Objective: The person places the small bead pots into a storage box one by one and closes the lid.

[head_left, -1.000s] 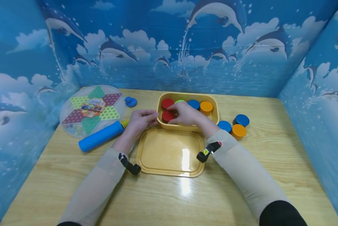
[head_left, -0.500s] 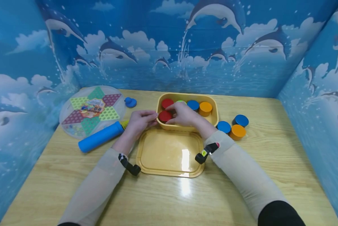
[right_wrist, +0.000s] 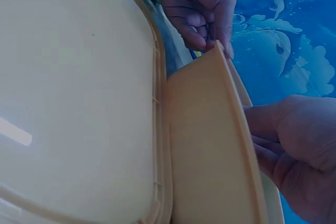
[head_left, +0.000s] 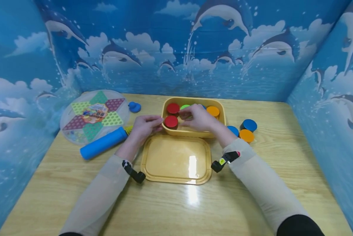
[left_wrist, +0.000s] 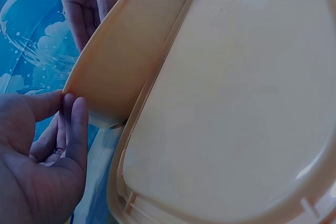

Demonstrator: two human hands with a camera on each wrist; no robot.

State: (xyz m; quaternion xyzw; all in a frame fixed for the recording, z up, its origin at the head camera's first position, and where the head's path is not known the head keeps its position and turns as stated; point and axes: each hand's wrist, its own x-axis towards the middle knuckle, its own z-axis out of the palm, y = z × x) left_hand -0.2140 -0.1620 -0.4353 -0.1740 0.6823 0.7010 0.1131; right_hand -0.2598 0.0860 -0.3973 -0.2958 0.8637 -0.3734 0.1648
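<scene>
A yellow plastic box (head_left: pixel 191 133) stands at the table's back with round blocks in it. My left hand (head_left: pixel 144 127) pinches the rim at its left end; in the left wrist view thumb and fingertips meet on the rim (left_wrist: pixel 79 61). Inside the box reaches my right hand (head_left: pixel 198 118), thumb and fingers spread apart, nothing seen between them. To their left are a front red block (head_left: pixel 171 122) and a rear red block (head_left: pixel 173 108). A green block (head_left: pixel 185 107) and an orange block (head_left: pixel 213 111) sit along the back; the hand mostly hides a blue one.
In front of the box lies its yellow lid (head_left: pixel 176 159). To the right stand two blue blocks (head_left: pixel 249 125) and an orange block (head_left: pixel 246 135). At left are a blue tube (head_left: pixel 104 143), a star-patterned game board (head_left: pixel 95 114) and a small blue toy (head_left: pixel 134 107).
My right hand has let go of the front red block and moved right, away from it. That block now sits slightly further left in the box. The left hand stays on the rim.
</scene>
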